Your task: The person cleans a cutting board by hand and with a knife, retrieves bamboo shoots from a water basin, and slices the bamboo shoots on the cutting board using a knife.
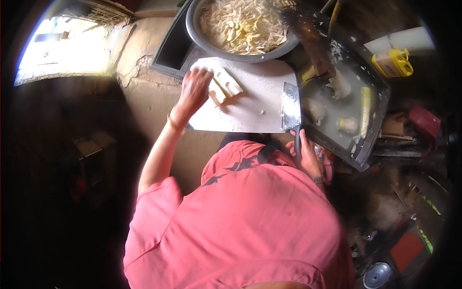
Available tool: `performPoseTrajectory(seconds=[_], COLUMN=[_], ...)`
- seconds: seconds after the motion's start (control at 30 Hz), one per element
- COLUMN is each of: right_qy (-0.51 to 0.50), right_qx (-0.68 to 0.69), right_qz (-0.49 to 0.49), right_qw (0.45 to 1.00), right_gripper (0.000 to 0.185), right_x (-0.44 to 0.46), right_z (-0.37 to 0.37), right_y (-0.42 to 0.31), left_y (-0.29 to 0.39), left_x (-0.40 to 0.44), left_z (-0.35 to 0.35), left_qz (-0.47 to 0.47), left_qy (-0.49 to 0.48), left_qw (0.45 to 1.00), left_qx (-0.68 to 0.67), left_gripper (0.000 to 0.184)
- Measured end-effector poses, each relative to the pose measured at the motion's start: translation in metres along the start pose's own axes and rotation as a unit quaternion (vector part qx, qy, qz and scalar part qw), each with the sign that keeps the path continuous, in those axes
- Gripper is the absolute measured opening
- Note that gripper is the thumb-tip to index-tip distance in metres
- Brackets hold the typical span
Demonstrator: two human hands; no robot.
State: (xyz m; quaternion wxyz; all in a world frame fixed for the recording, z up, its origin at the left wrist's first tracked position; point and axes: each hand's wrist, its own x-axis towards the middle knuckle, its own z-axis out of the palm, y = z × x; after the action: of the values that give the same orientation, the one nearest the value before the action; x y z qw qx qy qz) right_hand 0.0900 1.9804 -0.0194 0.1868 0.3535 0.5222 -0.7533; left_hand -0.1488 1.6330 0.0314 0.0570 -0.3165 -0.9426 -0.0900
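My left hand [195, 91] is curled at the far left of a white cutting board [262, 72]. Its closed fingers are on the upper end of a pale, hollowed piece of bamboo shoot [216, 94]. Another halved piece of bamboo shoot [229, 83] lies beside it, its hollows showing. In my right hand [309, 156] is the black handle of a cleaver [290, 106]. Its broad metal blade lies along the board's right edge, pointing away from me. The fingertips of my left hand are partly hidden.
Beyond the board stands a large metal basin [192, 24] heaped with pale shreds [243, 26]. At right, a dark tub [380, 113] of cloudy water holds bamboo shoot pieces [365, 111]. A yellow container [393, 63] stands past it. A metal lid [377, 275] lies lower right.
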Motion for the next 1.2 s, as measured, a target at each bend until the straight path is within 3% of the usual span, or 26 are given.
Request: performPoseTrajectory(seconds=[0.03, 0.07, 0.17, 0.3, 0.47, 0.7, 0.87, 0.9, 0.93, 1.03, 1.13, 1.17, 1.2], right_qy=[0.002, 0.008, 0.018, 0.011, 0.003, -0.013, -0.016, -0.016, -0.010, -0.012, -0.002, -0.008, -0.013], right_qx=[0.005, -0.005, -0.018, -0.012, -0.011, 0.012, 0.011, 0.000, 0.003, 0.008, 0.003, 0.001, -0.001], right_qz=[-0.005, -0.004, -0.008, -0.010, -0.021, -0.030, -0.023, -0.020, -0.021, -0.008, -0.023, -0.035, -0.045], right_qw=[1.000, 1.000, 1.000, 1.000, 1.000, 0.999, 1.000, 1.000, 1.000, 1.000, 1.000, 0.999, 0.999], right_gripper=[0.066, 0.067, 0.068, 0.070, 0.070, 0.065, 0.064, 0.065, 0.065, 0.061, 0.056, 0.054, 0.053], right_x=[0.001, 0.003, 0.002, 0.007, 0.009, 0.004, 0.001, 0.000, -0.001, -0.003, -0.008, -0.007, -0.006], right_z=[-0.001, -0.003, -0.004, -0.010, -0.014, -0.012, -0.009, -0.009, -0.011, -0.014, -0.011, -0.011, -0.011], right_y=[-0.001, 0.000, -0.002, 0.003, 0.006, 0.001, -0.002, -0.003, -0.001, -0.001, 0.003, 0.006, 0.010], left_y=[-0.006, -0.005, 0.000, -0.009, -0.009, 0.070, 0.112, 0.113, 0.116, 0.128, 0.127, 0.119, 0.115], left_x=[-0.023, -0.039, -0.063, -0.074, -0.062, -0.043, -0.017, -0.008, 0.012, 0.045, 0.066, 0.068, 0.072], left_z=[0.006, 0.011, 0.021, 0.053, 0.062, -0.018, -0.016, 0.000, 0.031, 0.065, 0.074, 0.095, 0.096], left_qz=[-0.005, 0.037, 0.059, 0.078, 0.112, 0.023, 0.033, 0.118, 0.113, 0.103, 0.063, 0.051, 0.042], left_qy=[-0.056, -0.023, -0.094, -0.035, -0.032, -0.021, -0.155, -0.131, -0.218, -0.368, -0.381, -0.328, -0.336], left_qw=[0.998, 0.997, 0.988, 0.993, 0.992, 0.998, 0.969, 0.960, 0.942, 0.902, 0.891, 0.887, 0.873], left_qx=[0.036, 0.056, 0.107, 0.079, 0.047, -0.049, -0.189, -0.218, -0.231, -0.202, -0.238, -0.322, -0.350], left_gripper=[0.031, 0.036, 0.037, 0.028, 0.024, 0.024, 0.019, 0.018, 0.031, 0.037, 0.040, 0.039, 0.037])
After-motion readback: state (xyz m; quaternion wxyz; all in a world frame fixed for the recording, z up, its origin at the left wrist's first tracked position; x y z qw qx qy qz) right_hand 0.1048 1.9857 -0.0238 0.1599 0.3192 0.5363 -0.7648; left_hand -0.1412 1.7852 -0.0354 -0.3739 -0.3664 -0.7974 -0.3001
